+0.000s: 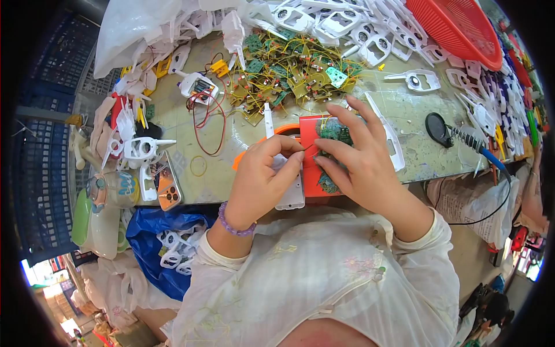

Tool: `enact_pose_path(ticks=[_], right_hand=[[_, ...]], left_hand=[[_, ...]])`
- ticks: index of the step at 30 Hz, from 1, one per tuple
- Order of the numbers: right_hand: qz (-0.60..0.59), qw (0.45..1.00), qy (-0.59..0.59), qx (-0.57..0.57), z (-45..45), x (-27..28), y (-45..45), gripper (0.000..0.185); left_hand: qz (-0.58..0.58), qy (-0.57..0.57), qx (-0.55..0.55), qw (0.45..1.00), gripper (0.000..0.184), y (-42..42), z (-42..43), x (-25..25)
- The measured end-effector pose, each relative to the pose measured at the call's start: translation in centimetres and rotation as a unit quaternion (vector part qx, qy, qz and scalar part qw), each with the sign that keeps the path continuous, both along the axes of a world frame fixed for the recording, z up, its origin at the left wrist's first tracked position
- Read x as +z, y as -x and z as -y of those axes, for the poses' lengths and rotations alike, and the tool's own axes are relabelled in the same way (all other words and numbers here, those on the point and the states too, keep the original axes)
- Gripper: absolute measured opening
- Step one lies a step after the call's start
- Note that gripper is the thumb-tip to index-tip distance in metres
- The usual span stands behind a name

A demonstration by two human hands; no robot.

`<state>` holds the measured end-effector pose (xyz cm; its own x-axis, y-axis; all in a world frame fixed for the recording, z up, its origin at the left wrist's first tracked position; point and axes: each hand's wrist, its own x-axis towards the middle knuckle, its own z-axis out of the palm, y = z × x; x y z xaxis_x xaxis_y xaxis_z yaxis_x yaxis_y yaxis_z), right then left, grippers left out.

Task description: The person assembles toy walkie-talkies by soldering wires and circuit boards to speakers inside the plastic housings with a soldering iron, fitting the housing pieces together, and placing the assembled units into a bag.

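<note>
Over a red tray (pixel 309 128) at the table's front edge, my two hands meet. My left hand (pixel 263 173), with a purple bead bracelet (pixel 234 224) at its wrist, pinches what looks like a thin wire between thumb and forefinger. Thumb and forefinger of my right hand (pixel 361 156) come together close by, seemingly on the same wire; its other fingers are spread. Beneath the right hand lie small green circuit boards (pixel 328 184), partly hidden. A white plastic casing (pixel 292 196) and an orange ring-shaped piece (pixel 238 160) show beside and under my left hand.
Behind my hands is a heap of wired circuit boards (pixel 283 75), with white plastic casings (pixel 341 23) piled beyond. A soldering iron (pixel 471 141) and its cable are at right, below a red basket (pixel 462 29). A phone (pixel 169 188) and glass jar (pixel 115 189) stand left.
</note>
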<state>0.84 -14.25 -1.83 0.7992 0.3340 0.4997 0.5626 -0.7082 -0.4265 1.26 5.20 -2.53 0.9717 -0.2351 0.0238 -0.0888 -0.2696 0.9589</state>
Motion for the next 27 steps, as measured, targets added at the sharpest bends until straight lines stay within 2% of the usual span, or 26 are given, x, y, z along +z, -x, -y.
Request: enact_pose_path(ticks=[4, 6, 10, 12, 16, 18, 19, 21, 24, 27], right_hand=[[-0.008, 0.999, 0.025, 0.029, 0.1, -0.1, -0.2, 0.019], [-0.050, 0.994, -0.059, 0.081, 0.4, 0.0, 0.0, 0.018], [-0.054, 0.992, -0.082, 0.083, 0.9, 0.0, 1.1, 0.020], [-0.007, 0.995, -0.051, 0.086, 0.7, -0.2, 2.0, 0.016], [-0.034, 0.992, -0.019, 0.120, 1.5, 0.4, 3.0, 0.020], [-0.041, 0.992, -0.092, 0.073, 2.0, -0.1, 2.3, 0.021], [0.009, 0.996, -0.090, 0.021, 2.5, -0.9, 1.6, 0.021], [-0.007, 0.994, -0.098, -0.043, 2.6, -0.9, 0.4, 0.023], [-0.012, 0.997, -0.076, -0.011, 2.5, -1.0, -1.1, 0.026], [-0.035, 0.997, -0.063, 0.024, 2.4, -0.5, -1.5, 0.032]], left_hand=[[0.018, -0.014, 0.001, 1.000, 0.014, 0.1, -0.2, -0.2], [0.031, 0.000, 0.006, 1.000, 0.014, 0.1, 0.0, -0.2], [0.049, -0.012, 0.006, 0.999, 0.012, 0.0, 0.2, 0.0], [0.158, -0.070, -0.021, 0.985, 0.010, -0.4, 0.3, 0.1], [0.193, -0.105, -0.033, 0.975, 0.010, -0.8, 0.4, -0.1], [0.281, -0.170, -0.056, 0.943, 0.010, -1.1, 0.4, -0.1], [0.281, -0.170, -0.059, 0.943, 0.010, -1.1, 0.5, -0.1], [0.306, -0.196, -0.052, 0.930, 0.012, -1.1, 0.7, -0.3], [0.349, -0.142, -0.063, 0.924, 0.015, -1.8, 1.4, -0.8], [0.373, -0.174, -0.108, 0.905, 0.017, -2.0, 1.3, -0.8]])
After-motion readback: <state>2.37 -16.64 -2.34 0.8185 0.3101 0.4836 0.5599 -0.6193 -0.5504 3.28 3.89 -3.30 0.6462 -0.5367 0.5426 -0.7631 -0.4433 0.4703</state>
